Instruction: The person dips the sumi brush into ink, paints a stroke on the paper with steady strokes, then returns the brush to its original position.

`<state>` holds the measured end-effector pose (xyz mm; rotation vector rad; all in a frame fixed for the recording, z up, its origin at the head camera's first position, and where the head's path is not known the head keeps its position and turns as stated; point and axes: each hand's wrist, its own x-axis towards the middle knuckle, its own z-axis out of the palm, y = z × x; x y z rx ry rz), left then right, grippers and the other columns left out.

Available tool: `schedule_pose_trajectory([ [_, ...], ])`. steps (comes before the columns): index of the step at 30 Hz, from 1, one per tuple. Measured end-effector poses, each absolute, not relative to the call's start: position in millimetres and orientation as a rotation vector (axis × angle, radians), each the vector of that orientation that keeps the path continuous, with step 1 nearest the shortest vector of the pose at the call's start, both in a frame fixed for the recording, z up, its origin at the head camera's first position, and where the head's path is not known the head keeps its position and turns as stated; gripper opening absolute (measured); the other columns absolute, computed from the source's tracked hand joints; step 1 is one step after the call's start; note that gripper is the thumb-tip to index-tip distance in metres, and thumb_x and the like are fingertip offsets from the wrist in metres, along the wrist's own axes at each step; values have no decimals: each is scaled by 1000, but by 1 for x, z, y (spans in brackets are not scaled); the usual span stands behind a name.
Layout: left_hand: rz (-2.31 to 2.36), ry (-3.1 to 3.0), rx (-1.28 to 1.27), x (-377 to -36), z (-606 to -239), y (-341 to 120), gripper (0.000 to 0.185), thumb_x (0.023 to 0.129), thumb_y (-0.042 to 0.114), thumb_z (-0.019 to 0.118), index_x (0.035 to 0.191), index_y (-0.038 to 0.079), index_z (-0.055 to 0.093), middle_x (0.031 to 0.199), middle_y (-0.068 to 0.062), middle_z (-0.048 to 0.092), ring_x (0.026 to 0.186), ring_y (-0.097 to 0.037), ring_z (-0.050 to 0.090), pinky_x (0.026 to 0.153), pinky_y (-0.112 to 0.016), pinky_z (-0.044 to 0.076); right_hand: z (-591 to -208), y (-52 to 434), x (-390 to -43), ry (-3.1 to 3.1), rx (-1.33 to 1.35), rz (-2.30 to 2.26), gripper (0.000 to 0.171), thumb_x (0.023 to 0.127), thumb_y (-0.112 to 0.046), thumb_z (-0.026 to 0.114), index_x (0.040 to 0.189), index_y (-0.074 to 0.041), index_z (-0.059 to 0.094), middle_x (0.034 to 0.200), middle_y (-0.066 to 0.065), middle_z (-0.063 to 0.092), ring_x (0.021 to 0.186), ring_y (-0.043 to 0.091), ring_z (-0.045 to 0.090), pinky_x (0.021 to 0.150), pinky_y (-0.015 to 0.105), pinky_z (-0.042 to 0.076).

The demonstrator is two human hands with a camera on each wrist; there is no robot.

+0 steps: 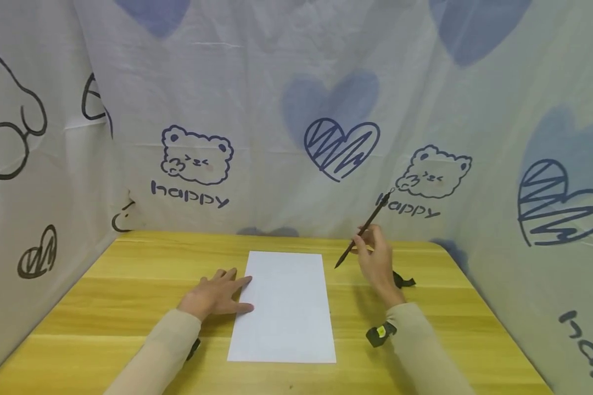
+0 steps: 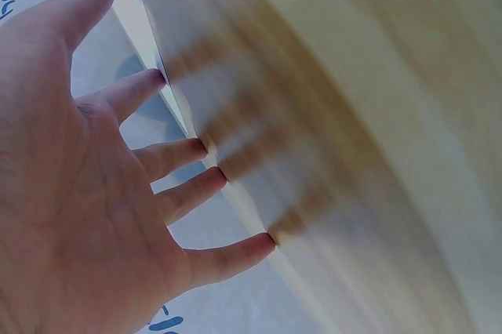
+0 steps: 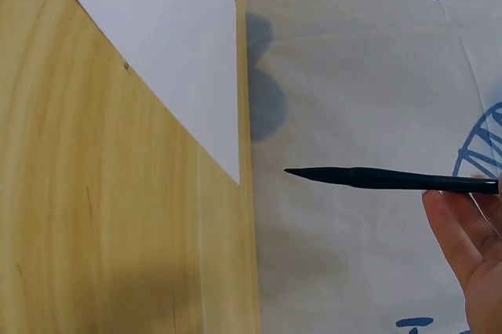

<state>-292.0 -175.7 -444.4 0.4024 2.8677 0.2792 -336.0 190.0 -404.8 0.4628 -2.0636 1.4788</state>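
Observation:
A blank white sheet of paper (image 1: 284, 312) lies on the wooden table. My left hand (image 1: 219, 293) is at its left edge with fingers spread, thumb and forefinger reaching onto the paper; in the left wrist view the fingertips (image 2: 263, 246) of this hand (image 2: 86, 169) rest on the surface. To the right of the sheet, my right hand (image 1: 377, 260) pinches a dark writing brush (image 1: 373, 216) by its handle, above the table. The brush slants, its pointed tip down towards the paper. In the right wrist view the dark tip of the brush (image 3: 353, 177) is apart from the paper (image 3: 172, 44).
The yellow wood-grain table (image 1: 143, 263) has its far edge against a pale curtain (image 1: 257, 109) printed with hearts and bears. More printed cloth (image 1: 24, 181) hangs at the left and right sides. Dark wrist straps (image 1: 380, 333) with small devices sit on the wrists.

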Motion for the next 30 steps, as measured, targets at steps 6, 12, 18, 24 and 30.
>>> schedule_pose_trajectory([
  [6,287,2869,401,-292,-445,-176,86,89,68,66,158,22,43,166,-24,33,152,-52,29,116,-82,21,-406,178,-334,-2066,486,1497,18,102,1,58,120,3,56,102,30,66,94,37,72,79,41,66],
  [12,278,2871,405,-292,-442,-176,86,89,67,66,158,21,43,166,-25,33,152,-53,29,115,-83,20,-407,168,-334,-2036,493,1558,19,101,4,57,121,5,56,104,31,67,95,39,72,81,48,65],
  [18,281,2870,409,-293,-442,-176,85,90,66,66,158,20,43,166,-25,32,151,-53,29,115,-83,21,-409,158,-336,-2031,491,1574,20,101,5,58,120,5,55,104,30,67,97,49,70,79,45,65],
  [24,278,2875,411,-293,-444,-175,85,89,66,66,158,20,44,166,-25,33,151,-53,29,114,-83,22,-407,150,-334,-2047,478,1625,18,101,3,59,119,5,57,107,32,68,99,47,71,81,48,65],
  [30,282,2872,416,-293,-444,-174,85,89,66,66,157,20,44,166,-25,33,151,-53,30,114,-83,22,-409,142,-334,-2048,490,1643,16,101,1,60,118,4,58,108,34,69,99,49,70,81,49,65],
])
